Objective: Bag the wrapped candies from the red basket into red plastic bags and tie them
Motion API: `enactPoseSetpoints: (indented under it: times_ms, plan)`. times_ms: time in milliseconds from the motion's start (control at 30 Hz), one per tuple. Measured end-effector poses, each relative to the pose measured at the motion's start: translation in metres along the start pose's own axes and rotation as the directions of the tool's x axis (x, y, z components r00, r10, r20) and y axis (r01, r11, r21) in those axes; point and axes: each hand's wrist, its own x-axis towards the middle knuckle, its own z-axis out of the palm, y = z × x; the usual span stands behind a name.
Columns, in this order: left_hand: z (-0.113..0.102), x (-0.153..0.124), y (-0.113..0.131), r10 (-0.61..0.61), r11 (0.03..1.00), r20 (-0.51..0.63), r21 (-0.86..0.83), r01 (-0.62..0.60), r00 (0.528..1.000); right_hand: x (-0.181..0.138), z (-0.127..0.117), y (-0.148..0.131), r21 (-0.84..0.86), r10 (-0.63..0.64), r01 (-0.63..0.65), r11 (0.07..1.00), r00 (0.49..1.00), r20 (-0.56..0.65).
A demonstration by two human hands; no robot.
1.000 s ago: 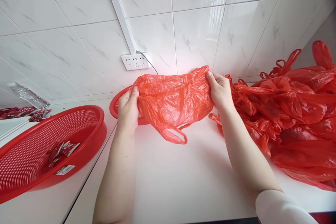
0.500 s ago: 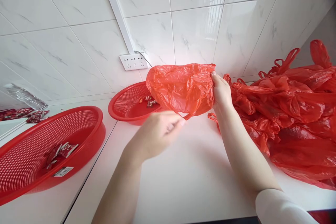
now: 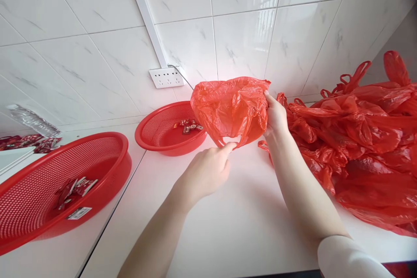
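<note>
A crumpled red plastic bag (image 3: 230,108) hangs above the white counter (image 3: 228,226), in front of the tiled wall. My right hand (image 3: 276,115) grips its right edge with fingers closed on the plastic. My left hand (image 3: 208,171) is below the bag, its fingertips pinching the looped handle at the bag's bottom. Behind the bag sits a small red mesh basket (image 3: 156,132) with a few small wrapped packets inside.
A big heap of red plastic bags (image 3: 361,139) fills the counter's right side. A larger red mesh basket (image 3: 39,182) with packets lies at the left. A wall socket (image 3: 166,77) with a plugged cable sits behind. More packets and foil (image 3: 32,132) lie far left.
My left hand let go of the bag's left edge, dropped down and moved right to the handle loop. The bag shifted right, uncovering the small basket.
</note>
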Motion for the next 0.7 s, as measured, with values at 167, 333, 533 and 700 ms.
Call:
enactPoseSetpoints:
  times_ms: [167,333,533,700]
  plan:
    - [0.01,0.004,-0.002,-0.028,1.0,0.011,0.003,0.028,1.0,-0.001,0.001,0.0,-0.05,0.002,-0.002,0.999,1.0,0.011]
    - [0.006,0.006,-0.002,-0.089,0.974,-0.31,-0.225,0.018,0.946,-0.002,-0.005,-0.005,-0.363,-0.054,0.1,0.927,0.99,0.133]
    - [-0.001,0.005,-0.007,-0.174,0.881,-0.588,-0.451,-0.142,0.79,-0.007,-0.013,-0.024,-0.91,0.064,0.288,0.298,0.945,0.32]
    - [0.002,0.011,-0.011,-0.073,0.975,-0.663,-0.204,-0.086,0.745,-0.015,-0.01,-0.026,-0.947,0.165,0.31,0.084,0.933,0.32]
